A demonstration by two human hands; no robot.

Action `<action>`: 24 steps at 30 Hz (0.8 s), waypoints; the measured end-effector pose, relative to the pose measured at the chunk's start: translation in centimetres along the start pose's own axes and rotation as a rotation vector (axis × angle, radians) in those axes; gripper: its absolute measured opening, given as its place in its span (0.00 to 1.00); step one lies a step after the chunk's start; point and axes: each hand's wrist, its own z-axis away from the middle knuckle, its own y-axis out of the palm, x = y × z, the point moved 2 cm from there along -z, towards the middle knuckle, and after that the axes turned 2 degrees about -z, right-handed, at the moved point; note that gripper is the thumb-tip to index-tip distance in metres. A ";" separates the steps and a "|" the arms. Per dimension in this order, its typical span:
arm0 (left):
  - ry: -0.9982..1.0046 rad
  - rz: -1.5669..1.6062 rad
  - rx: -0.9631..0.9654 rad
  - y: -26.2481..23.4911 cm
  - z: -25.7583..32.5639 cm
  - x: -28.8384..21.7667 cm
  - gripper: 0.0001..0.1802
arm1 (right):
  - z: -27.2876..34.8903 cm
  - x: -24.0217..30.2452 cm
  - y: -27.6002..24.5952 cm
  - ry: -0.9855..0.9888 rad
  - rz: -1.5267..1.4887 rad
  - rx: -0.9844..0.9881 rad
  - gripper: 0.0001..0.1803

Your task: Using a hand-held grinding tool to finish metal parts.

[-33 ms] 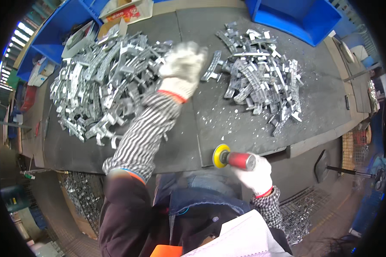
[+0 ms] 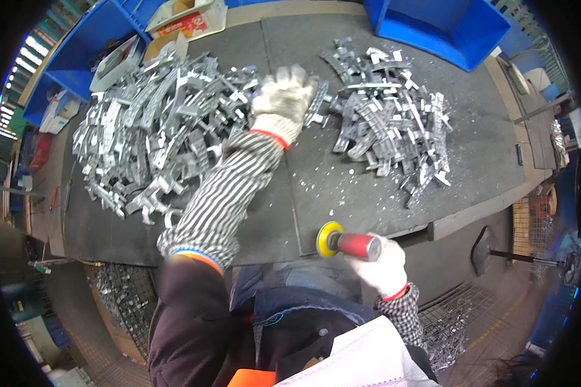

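My left hand (image 2: 285, 97), in a white knit glove, reaches over the table between two heaps of metal parts. Its fingers bend downward and their tips are hidden, so I cannot tell whether they grip anything. Just right of it, partly covered by the glove, a curved grey metal bracket (image 2: 317, 102) lies on the dark mat. Low at the table's near edge, my gloved right hand (image 2: 385, 266) is closed around a small red disc sander (image 2: 360, 246). The sander's round yellow pad (image 2: 329, 239) points left, clear of any part.
A large heap of metal brackets (image 2: 152, 122) covers the left side, and a smaller heap (image 2: 387, 122) lies to the right. Blue bins (image 2: 436, 29) and a white box (image 2: 190, 22) stand at the back. Pale chips dot the mat (image 2: 361, 200). Below are wire baskets of parts (image 2: 448, 322).
My left hand has shifted right, from the large heap's edge to the lone bracket, and now overlaps it. My right hand keeps hold of the sander in nearly the same place.
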 end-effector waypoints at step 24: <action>0.145 0.692 0.586 -0.3 10.5 -8.9 0.27 | 5.5 -0.3 -1.9 -0.068 -0.201 -0.235 0.19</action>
